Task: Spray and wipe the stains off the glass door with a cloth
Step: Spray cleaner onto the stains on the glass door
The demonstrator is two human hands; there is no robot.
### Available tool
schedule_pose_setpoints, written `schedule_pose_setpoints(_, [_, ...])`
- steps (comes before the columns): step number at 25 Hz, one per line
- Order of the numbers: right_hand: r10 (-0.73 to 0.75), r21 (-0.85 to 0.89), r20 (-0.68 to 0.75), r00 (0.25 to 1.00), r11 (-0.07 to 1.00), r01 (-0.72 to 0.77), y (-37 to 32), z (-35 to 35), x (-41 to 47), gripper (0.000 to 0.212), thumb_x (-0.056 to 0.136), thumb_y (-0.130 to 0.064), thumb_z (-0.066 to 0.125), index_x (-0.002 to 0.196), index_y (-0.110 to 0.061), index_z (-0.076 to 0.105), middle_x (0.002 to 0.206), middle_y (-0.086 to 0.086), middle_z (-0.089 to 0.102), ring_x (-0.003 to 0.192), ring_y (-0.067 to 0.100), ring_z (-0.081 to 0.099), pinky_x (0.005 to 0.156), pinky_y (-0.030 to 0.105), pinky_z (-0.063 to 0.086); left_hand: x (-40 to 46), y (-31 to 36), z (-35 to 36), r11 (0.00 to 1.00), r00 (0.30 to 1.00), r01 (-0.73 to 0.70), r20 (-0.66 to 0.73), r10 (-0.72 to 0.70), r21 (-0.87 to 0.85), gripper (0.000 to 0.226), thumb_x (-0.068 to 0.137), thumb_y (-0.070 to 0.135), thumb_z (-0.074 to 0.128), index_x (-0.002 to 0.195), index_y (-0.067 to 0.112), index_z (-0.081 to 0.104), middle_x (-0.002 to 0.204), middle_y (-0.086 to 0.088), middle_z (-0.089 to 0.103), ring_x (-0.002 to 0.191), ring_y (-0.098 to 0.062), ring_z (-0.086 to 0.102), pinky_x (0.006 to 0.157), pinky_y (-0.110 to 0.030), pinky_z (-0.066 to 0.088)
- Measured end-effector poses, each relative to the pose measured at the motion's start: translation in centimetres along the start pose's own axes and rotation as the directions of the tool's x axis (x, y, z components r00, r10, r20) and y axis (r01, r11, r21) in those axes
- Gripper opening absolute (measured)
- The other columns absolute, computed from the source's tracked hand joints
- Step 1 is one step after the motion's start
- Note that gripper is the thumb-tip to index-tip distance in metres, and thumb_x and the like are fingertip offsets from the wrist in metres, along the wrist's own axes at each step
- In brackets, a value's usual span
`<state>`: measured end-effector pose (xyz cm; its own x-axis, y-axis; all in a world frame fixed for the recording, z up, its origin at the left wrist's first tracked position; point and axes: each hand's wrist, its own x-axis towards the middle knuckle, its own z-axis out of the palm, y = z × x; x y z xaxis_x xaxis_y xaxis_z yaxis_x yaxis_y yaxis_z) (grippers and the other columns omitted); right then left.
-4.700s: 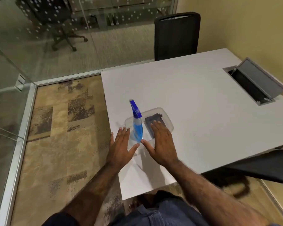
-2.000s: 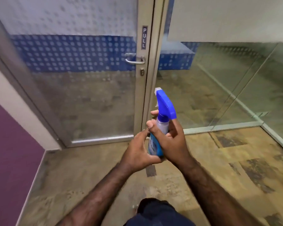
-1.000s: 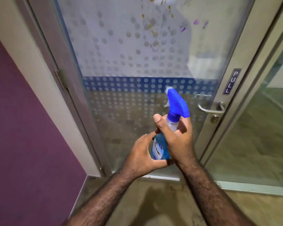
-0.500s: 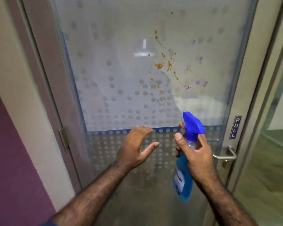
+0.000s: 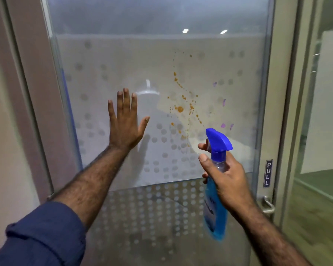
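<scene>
The door (image 5: 123, 64) is filling the view, its frosted, dotted glass standing upright just beyond both arms, with a metal frame (image 5: 281, 112) running down its right side. A PULL sign (image 5: 268, 173) is sitting low on that frame, and a handle (image 5: 267, 205) is showing just below it.

The stains (image 5: 180, 109) are spreading over the middle of the glass: an orange spatter trailing down in a loose vertical line, with a few purple marks to its right.

The left hand (image 5: 124, 125) is lying flat against the glass, left of the stains, fingers (image 5: 126, 98) spread open and pointing up, gripping nothing.

The right hand (image 5: 226, 177) is gripping the spray (image 5: 215, 189) by the neck, fingers wrapped closed around it, the forefinger looking to be at the trigger. The bottle is hanging roughly upright, long axis near vertical, blue liquid low, blue head on top.

The nozzle is pointing up and left, and the stains are lying up and left of it, near, so the right hand is the better placed for the spraying that seems to come next. No wet film is showing on the glass yet.

No cloth is in view.
</scene>
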<state>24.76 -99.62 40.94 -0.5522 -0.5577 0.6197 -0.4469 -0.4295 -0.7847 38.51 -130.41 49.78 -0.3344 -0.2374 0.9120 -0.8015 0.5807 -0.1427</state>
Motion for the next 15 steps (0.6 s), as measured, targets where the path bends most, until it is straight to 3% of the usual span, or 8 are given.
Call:
schedule_pose_setpoints(5, [-0.089,-0.019,-0.004,0.996,0.996,0.089,-2.1,0.5,1.8,0.029,0.091,-0.05,0.071,0.12,-0.044,0.07,0.117,-0.027,0.075,0.083,0.011,0.077,0.069,0.019,0.061,0.0,-0.5,1.8,1.0,0.999,0.008,-0.045,-0.007,0.011,0.091,0.106,0.065,0.029,0.169,0.01,-0.006,0.178,-0.017,-0.008,0.166,-0.036,-0.005,0.132,-0.065,0.007])
schedule_pose_setpoints(11, [-0.087,0.056,-0.058,0.994,0.994,0.091,-3.4,0.9,3.1,0.035,0.088,-0.052,0.073,0.118,-0.033,0.071,0.108,-0.008,0.078,0.083,0.017,0.076,0.067,0.029,0.062,0.1,-0.6,2.0,1.0,0.998,-0.007,-0.056,0.009,0.028,0.091,0.105,0.066,0.028,0.169,0.01,-0.004,0.179,-0.017,-0.006,0.166,-0.036,-0.004,0.132,-0.065,0.007])
schedule_pose_setpoints(15, [-0.142,-0.087,-0.07,0.987,0.987,0.135,-3.4,0.7,2.7,0.025,0.096,-0.059,0.073,0.101,-0.035,0.069,0.091,-0.003,0.075,0.079,0.019,0.073,0.073,0.047,0.066,0.2,-0.7,2.1,1.0,0.997,-0.014,-0.074,0.015,0.01,0.092,0.105,0.064,0.035,0.169,0.009,-0.002,0.179,-0.018,-0.004,0.166,-0.036,-0.003,0.132,-0.065,0.007])
